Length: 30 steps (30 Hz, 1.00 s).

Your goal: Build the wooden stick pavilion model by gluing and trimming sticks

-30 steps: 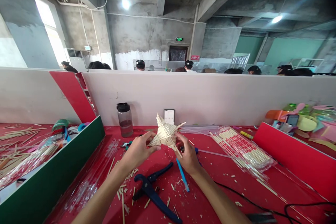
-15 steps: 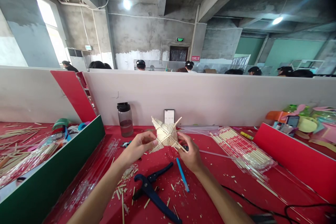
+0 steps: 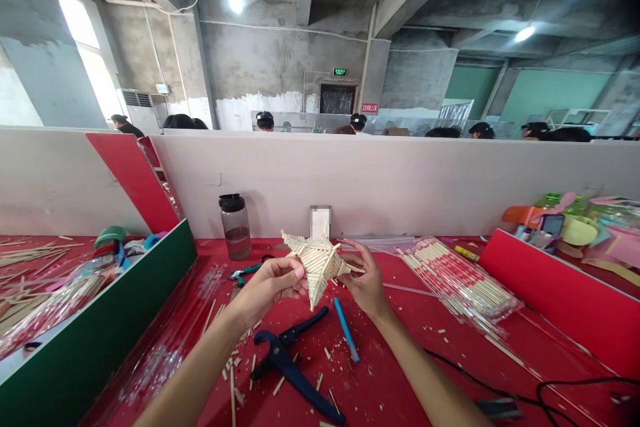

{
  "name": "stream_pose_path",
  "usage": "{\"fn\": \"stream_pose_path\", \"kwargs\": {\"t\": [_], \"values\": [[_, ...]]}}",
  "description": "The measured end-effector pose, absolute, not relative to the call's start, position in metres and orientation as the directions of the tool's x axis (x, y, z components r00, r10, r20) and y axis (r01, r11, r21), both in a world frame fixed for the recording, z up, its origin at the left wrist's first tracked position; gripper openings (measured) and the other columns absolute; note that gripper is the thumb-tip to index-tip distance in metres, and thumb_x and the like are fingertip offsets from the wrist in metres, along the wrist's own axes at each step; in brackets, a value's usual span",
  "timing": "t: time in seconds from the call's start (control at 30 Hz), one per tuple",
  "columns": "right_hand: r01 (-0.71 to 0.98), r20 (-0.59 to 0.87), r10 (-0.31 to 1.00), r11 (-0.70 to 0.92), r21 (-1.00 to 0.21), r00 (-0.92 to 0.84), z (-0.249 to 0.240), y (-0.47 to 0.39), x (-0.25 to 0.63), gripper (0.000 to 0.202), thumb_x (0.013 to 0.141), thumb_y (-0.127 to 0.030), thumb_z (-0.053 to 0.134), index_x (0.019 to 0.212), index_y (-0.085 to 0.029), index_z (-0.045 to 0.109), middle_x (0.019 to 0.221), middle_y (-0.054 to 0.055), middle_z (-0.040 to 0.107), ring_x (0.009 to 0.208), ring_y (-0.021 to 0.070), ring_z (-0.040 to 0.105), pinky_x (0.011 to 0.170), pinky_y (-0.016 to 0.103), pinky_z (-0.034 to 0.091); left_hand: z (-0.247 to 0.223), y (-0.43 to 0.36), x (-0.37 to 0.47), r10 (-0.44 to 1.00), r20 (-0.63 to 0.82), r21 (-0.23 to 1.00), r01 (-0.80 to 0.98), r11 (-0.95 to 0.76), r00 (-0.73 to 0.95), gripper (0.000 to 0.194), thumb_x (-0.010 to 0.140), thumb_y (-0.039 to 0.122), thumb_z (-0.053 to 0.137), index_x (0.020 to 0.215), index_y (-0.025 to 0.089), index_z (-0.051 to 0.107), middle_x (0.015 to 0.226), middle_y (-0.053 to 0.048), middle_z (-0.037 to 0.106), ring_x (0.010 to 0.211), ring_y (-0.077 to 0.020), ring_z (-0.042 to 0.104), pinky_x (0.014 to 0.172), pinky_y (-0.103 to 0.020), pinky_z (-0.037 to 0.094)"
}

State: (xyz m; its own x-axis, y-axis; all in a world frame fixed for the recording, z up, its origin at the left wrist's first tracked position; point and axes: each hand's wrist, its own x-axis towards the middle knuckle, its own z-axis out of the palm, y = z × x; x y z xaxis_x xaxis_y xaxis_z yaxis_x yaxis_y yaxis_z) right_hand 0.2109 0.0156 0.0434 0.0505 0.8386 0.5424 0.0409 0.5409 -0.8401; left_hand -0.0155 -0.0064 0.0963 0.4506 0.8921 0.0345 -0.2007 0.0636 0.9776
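Observation:
A star-shaped model of pale wooden sticks (image 3: 316, 263) is held up above the red table, one point hanging downward. My left hand (image 3: 276, 280) pinches its left side between thumb and fingers. On the other side, my right hand (image 3: 365, 279) has its fingers around the right point, partly behind it. Below the star lie a dark blue ratchet pipe cutter (image 3: 295, 367) and a light blue pen (image 3: 347, 329). Behind my left hand rest green-handled pliers (image 3: 246, 271), partly hidden.
A water bottle (image 3: 235, 227) and a phone (image 3: 321, 220) stand by the white partition (image 3: 400, 180). Bagged sticks (image 3: 460, 280) lie at right, near a black cable (image 3: 480, 383). Stick scraps litter the table. Green (image 3: 125, 307) and red (image 3: 560, 300) dividers flank it. People's heads show beyond.
The stick star has been turned in my hands, so a different face with a downward point shows. Both hands stay on it; the left has moved slightly right and the pliers show more.

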Motion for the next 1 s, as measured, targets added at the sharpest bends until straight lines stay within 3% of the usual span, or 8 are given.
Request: {"fn": "stream_pose_path", "kwargs": {"t": [0.33,0.5,0.77,0.87,0.93,1.0], "values": [[-0.087,0.486,0.870,0.491,-0.867,0.080,0.034,0.024,0.206,0.063,0.076,-0.037,0.079,0.130,-0.022,0.051,0.094,0.007,0.075,0.078,0.0212,0.071,0.068,0.030,0.058,0.090,-0.003,-0.013,0.926,0.031,0.998,-0.067,-0.006,0.375,0.044,0.068,0.056,0.083,0.070,0.015,0.068,0.068,-0.004,0.070,0.061,-0.0130,0.060,0.061,-0.022,0.045],[-0.078,0.426,0.895,0.438,-0.896,0.130,0.024,0.029,0.205,0.062,0.075,-0.033,0.080,0.130,-0.022,0.054,0.092,0.005,0.074,0.075,0.0186,0.068,0.068,0.028,0.055,0.066,0.009,-0.012,0.945,0.069,0.996,-0.072,-0.049,0.319,0.042,0.074,0.056,0.078,0.073,0.016,0.066,0.067,-0.002,0.068,0.061,-0.0125,0.059,0.060,-0.021,0.043],[-0.056,0.439,0.893,0.445,-0.894,0.095,0.025,0.028,0.204,0.056,0.078,-0.034,0.079,0.127,-0.024,0.055,0.092,0.003,0.073,0.071,0.0170,0.068,0.067,0.028,0.054,0.043,0.019,-0.013,0.954,0.108,0.993,-0.074,-0.091,0.281,0.043,0.077,0.057,0.075,0.075,0.016,0.061,0.062,0.002,0.059,0.055,-0.0092,0.048,0.056,-0.021,0.037],[-0.078,0.435,0.896,0.442,-0.893,0.092,0.027,0.027,0.202,0.054,0.077,-0.032,0.079,0.124,-0.023,0.055,0.092,0.002,0.073,0.070,0.0165,0.068,0.066,0.027,0.053,0.041,0.024,-0.014,0.976,0.169,0.985,0.000,-0.171,0.134,0.045,0.072,0.057,0.078,0.074,0.018,0.055,0.059,0.006,0.049,0.052,-0.0084,0.043,0.053,-0.021,0.033],[-0.098,0.422,0.902,0.430,-0.897,0.096,0.027,0.027,0.201,0.053,0.076,-0.030,0.079,0.122,-0.023,0.055,0.092,0.002,0.073,0.071,0.0168,0.068,0.066,0.027,0.052,0.039,0.027,-0.015,0.974,0.225,0.974,0.020,-0.225,-0.017,0.048,0.063,0.053,0.084,0.081,0.020,0.055,0.068,0.005,0.054,0.063,-0.0117,0.052,0.060,-0.022,0.040],[-0.136,0.398,0.912,0.409,-0.902,0.104,0.025,0.028,0.199,0.052,0.074,-0.027,0.078,0.121,-0.022,0.055,0.091,0.002,0.073,0.073,0.0174,0.068,0.066,0.027,0.051,0.038,0.029,-0.016,0.961,0.262,0.965,0.002,-0.263,-0.088,0.059,0.057,0.047,0.088,0.099,0.021,0.057,0.092,-0.003,0.065,0.087,-0.0191,0.062,0.076,-0.028,0.048]]}}
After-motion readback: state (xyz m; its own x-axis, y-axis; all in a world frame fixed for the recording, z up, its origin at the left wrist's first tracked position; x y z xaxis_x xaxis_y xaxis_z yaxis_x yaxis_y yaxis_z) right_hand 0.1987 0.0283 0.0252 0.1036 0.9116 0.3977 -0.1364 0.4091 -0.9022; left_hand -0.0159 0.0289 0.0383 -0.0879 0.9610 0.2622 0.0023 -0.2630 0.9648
